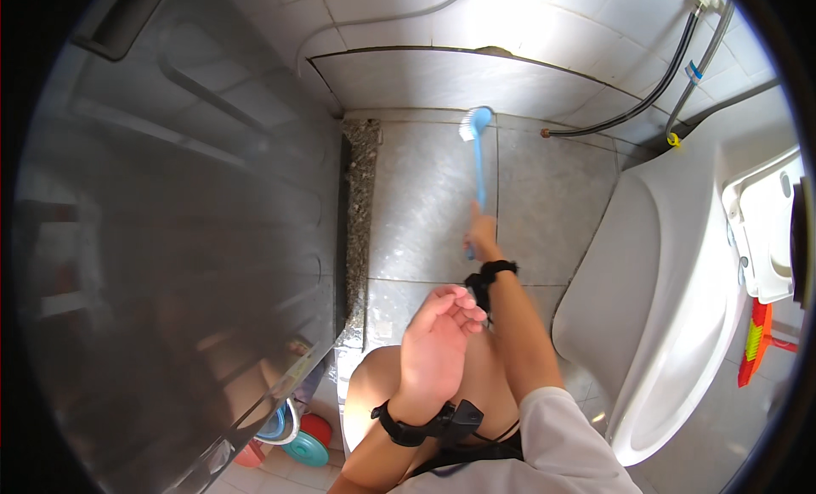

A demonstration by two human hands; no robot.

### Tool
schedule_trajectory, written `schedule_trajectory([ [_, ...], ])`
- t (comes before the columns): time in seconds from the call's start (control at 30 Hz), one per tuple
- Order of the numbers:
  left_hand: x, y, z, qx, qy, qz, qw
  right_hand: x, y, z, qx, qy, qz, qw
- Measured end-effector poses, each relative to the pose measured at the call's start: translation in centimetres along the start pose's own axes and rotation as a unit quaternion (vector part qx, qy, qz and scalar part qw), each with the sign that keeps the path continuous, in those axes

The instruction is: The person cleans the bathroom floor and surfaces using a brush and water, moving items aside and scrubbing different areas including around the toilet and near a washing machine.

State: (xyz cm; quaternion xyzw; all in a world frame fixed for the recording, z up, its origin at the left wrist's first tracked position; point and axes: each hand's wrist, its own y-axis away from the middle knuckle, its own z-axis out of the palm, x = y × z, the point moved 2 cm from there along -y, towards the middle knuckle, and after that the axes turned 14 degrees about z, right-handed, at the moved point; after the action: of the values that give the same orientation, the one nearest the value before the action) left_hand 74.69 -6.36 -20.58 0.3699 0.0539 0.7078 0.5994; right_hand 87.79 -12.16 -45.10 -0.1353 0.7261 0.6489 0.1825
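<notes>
Brush [480, 175] is extending right of the stone strip [359, 205]; right hand [482, 236] is gripping its handle firmly, left hand [437, 345] is hanging half-curled, holding nothing. Floor [425, 197] scrubbing is seemingly under way; next stroke is calling for bristles angled down.

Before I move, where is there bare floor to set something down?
Bare tile shows in two patches: between the speckled stone edge and the blue brush, and between the brush and the toilet. It is crowded lower in view, where the right hand grips the brush and the left hand hangs above the legs.
</notes>
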Motion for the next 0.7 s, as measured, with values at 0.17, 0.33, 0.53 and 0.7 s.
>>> schedule_trajectory([
  [0.17,-1.2,-0.4,-0.2,0.012,-0.005,-0.046,0.999,1.5,-4.7,-1.7,0.066,0.209,-0.14,0.966],
  [0.33,-0.7,-0.1,0.4,0.021,-0.04,-0.03,0.999,-1.1,-5.8,-15.5,0.179,0.136,-0.099,0.969],
  [0.53,-2.6,-0.9,0.8,0.015,-0.058,-0.057,0.997,-3.1,-1.8,-14.1,0.104,0.102,-0.023,0.989],
  [0.7,-3.4,-0.6,1.1,0.025,-0.058,-0.077,0.995,-6.1,-4.7,-20.7,0.146,-0.018,-0.036,0.988],
])
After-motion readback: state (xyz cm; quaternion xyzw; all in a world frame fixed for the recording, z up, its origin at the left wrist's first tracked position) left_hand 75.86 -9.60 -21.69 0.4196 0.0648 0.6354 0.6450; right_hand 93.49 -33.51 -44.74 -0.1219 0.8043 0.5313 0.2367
